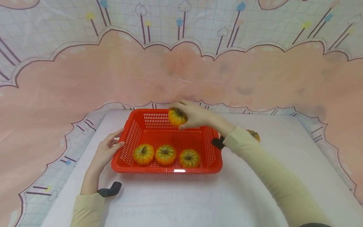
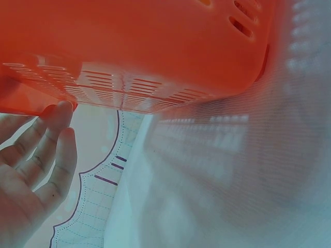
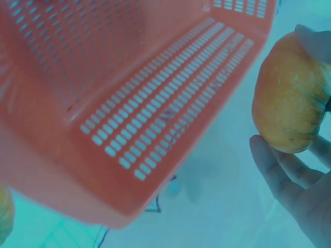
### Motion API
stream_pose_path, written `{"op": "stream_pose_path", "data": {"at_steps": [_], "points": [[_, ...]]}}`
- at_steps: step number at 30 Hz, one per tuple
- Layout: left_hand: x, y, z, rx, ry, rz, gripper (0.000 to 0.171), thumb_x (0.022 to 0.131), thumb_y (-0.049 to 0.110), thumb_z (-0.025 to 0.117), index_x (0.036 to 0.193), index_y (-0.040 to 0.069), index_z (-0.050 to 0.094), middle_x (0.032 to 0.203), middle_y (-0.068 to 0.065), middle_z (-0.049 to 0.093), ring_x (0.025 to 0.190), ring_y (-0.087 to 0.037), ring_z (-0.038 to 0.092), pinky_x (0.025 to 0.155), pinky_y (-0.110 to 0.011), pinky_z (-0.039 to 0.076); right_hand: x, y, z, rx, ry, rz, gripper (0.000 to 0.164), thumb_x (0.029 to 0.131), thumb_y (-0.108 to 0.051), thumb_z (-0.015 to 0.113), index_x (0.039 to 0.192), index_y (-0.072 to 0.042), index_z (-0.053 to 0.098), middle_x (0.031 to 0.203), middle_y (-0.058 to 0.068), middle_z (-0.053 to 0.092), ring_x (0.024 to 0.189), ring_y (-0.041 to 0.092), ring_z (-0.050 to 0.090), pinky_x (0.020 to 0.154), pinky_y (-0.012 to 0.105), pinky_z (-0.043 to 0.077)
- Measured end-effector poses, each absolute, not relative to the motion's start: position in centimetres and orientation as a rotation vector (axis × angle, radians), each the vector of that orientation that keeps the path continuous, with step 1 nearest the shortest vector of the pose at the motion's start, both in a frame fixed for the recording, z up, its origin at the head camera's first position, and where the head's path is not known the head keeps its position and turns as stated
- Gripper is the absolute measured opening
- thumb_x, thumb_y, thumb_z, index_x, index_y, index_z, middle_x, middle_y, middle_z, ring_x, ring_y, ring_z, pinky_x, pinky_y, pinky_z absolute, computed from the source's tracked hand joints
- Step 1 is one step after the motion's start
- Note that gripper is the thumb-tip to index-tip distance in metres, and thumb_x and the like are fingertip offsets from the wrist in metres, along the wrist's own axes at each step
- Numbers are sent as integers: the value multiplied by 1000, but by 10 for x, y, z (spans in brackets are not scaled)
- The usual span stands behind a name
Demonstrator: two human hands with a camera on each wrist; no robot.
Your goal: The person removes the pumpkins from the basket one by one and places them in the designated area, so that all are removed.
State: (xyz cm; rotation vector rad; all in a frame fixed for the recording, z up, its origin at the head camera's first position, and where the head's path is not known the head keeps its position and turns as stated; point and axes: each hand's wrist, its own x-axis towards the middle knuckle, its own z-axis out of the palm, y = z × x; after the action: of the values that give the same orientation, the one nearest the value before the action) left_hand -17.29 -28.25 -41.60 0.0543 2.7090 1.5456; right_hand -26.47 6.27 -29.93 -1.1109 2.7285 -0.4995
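A red plastic basket (image 1: 167,170) with slotted walls stands on the white table, and three small orange-green pumpkins line its near side: one at the left (image 1: 143,154), a middle one (image 1: 165,154) and one further right (image 1: 189,158). My right hand (image 1: 195,114) holds another pumpkin (image 1: 177,117) between thumb and fingers, over the basket's far wall in the head view. The right wrist view shows this pumpkin (image 3: 289,98) from its side. At the basket's left rim, my left hand (image 1: 106,149) grips the edge, its fingers (image 2: 61,155) under the rim in the left wrist view.
One more pumpkin (image 1: 254,135) lies on the table at the right, partly hidden by the right sleeve (image 1: 263,164). A patterned pink and white cloth (image 1: 181,72) hangs behind the table (image 1: 170,201) and along its sides.
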Motion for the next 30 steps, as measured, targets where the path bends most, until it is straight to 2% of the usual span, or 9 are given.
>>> {"op": "stream_pose_path", "data": {"at_steps": [6,15,18,30], "points": [[-172,-282,-416,55,2705,1546,59,98,34,52,152,22,30,146,-13,40,100,6,49,77,-14,51,-260,83,-297,-1101,2745,-506,73,78,-23,79,141,-22,44,139,6,44,125,24,44,104,44,44],[-172,-282,-416,51,2722,1535,59,98,34,52,152,22,30,147,-13,40,99,7,49,77,-13,50,-252,111,-292,-1059,2769,-496,75,78,-23,78,142,-30,41,145,4,38,129,25,42,104,48,44],[-172,-282,-416,46,2723,1529,59,98,35,52,152,23,29,147,-13,41,102,4,50,78,-13,50,-250,121,-291,-1042,2774,-515,74,78,-22,78,142,-32,40,149,3,34,132,25,40,105,49,43],[-173,-282,-416,28,2719,1525,59,98,36,52,152,23,30,148,-13,40,104,-1,49,79,-12,49,-246,159,-296,-959,2843,-527,73,77,-21,79,140,-28,44,141,5,42,127,26,43,103,52,44]]}}
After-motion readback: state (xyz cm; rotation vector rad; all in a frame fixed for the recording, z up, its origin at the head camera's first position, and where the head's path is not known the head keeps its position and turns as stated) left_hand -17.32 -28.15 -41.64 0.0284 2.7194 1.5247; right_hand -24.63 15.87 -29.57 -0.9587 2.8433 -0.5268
